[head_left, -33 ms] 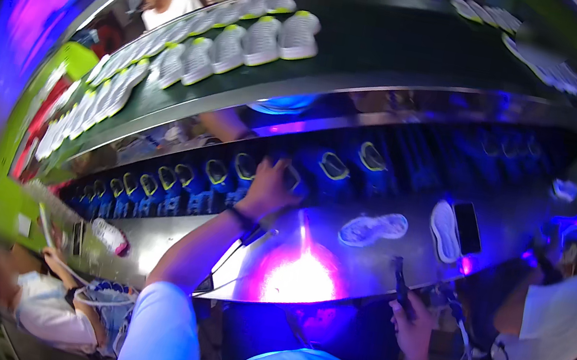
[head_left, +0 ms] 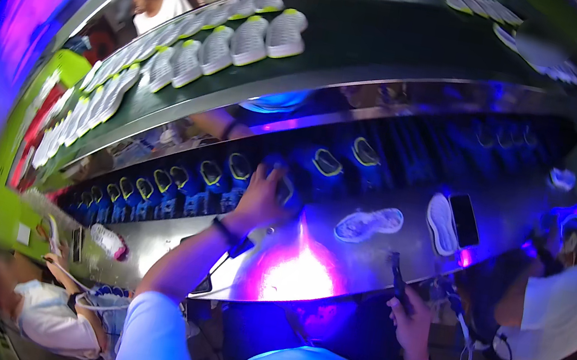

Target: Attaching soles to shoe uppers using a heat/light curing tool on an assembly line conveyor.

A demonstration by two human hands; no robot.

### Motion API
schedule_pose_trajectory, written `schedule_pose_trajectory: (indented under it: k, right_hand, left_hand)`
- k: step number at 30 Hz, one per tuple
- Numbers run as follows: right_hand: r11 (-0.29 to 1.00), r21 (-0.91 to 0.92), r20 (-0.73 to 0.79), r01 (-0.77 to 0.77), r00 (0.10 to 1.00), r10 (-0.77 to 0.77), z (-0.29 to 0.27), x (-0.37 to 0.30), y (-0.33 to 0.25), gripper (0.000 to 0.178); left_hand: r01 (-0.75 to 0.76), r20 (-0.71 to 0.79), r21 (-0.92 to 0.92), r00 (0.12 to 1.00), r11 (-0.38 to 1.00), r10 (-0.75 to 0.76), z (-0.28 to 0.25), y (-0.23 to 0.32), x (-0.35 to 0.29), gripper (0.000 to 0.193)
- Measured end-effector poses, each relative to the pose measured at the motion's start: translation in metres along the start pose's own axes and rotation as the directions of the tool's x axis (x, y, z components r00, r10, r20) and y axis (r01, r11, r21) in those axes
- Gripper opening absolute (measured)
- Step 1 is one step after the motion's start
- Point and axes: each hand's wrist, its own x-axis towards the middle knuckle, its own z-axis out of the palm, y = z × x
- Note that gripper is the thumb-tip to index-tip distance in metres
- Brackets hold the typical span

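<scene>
across the top we have a long green conveyor belt point(head_left: 405, 32), with rows of white soles point(head_left: 250, 42) on its left part. below it runs a dark lower belt point(head_left: 558, 140), and nearest us a metal bench point(head_left: 507, 194). two co-workers sit beside us: one at our left point(head_left: 55, 320), one at our right point(head_left: 564, 314). a row of dark shoes point(head_left: 239, 166) with yellow-green collars stands along the lower belt. a pinkish-white glow point(head_left: 299, 277) lies on the bench between our hands.

our left hand point(head_left: 259, 202) reaches over to a dark shoe point(head_left: 287, 191) on the lower belt, its fingers bent beside the collar; blur and shadow hide whether it grasps the shoe, so we cannot tell. our right hand point(head_left: 412, 319), near the bench's front edge, is closed around a slim dark tool point(head_left: 399, 275), which points up and away from us.

a pale sole point(head_left: 369, 225) lies on the bench, well apart from another sole point(head_left: 441, 225); just beside that is a black phone point(head_left: 463, 220).
</scene>
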Motion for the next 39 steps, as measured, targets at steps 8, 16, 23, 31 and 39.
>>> schedule_pose_trajectory:
  k: [8, 16, 23, 31, 39]
  right_hand:
    - [0.981, -0.035, 0.071, 0.190, 0.980, -0.188, 0.028, 0.017, -0.005, 0.037]
    - [0.997, 0.034, 0.252, 0.066, 0.965, -0.072, 0.030, -0.013, -0.066, 0.037]
    - [0.962, -0.106, 0.257, 0.250, 0.942, -0.216, 0.045, -0.029, -0.071, 0.035]
    - [0.929, -0.196, 0.364, 0.313, 0.903, -0.228, 0.055, -0.016, -0.069, 0.036]
    - [0.980, -0.132, 0.495, 0.149, 0.867, -0.065, 0.018, -0.015, -0.053, 0.034]
  left_hand:
    - [-0.019, 0.262, 0.433, 0.959, 0.901, -0.106, 0.005, 0.051, -0.145, 0.098]
    - [-0.021, -0.072, -0.737, 0.996, 0.676, -0.048, 0.004, 0.061, -0.171, 0.088]
    - [-0.665, -0.466, -0.216, 0.714, 0.715, 0.523, -0.019, 0.077, -0.205, 0.050]
    - [-0.760, -0.410, -0.004, 0.594, 0.650, 0.692, -0.030, 0.070, -0.206, 0.041]
    - [-0.741, -0.329, 0.060, 0.618, 0.669, 0.714, -0.016, 0.066, -0.184, 0.042]
